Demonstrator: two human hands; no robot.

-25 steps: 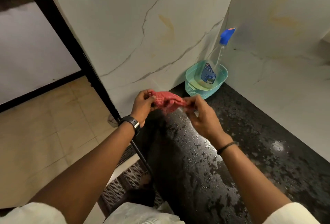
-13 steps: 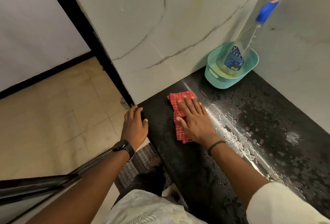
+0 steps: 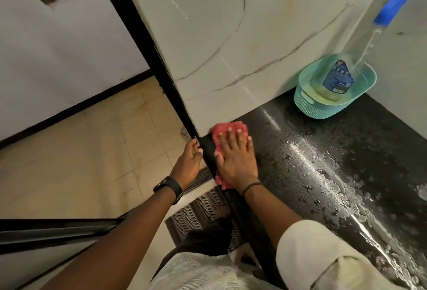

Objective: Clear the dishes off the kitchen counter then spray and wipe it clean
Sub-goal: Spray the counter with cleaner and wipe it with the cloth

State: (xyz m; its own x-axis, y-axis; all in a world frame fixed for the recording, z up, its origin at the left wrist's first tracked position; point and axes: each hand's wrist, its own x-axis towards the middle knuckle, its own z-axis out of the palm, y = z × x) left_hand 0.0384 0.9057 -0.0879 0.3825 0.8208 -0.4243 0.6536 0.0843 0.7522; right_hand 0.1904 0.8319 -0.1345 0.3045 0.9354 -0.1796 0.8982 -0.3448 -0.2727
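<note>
1. Right hand [image 3: 235,160] is spread flat, fingers splayed, pressing the red checked cloth [image 3: 227,129] onto the black counter [image 3: 346,174] at its corner, center frame. Looks like palm pressure for wiping.
2. Left hand [image 3: 188,159] curls over the counter's edge, holding nothing else, probably bracing.
3. Right half of the counter is covered in beaded spray, so I'd say the wipe has barely started.
4. Spray bottle [image 3: 342,74] sits parked in the teal basket [image 3: 323,109], upper right corner, out of the cloth's way.
5. No dishes in sight.
</note>
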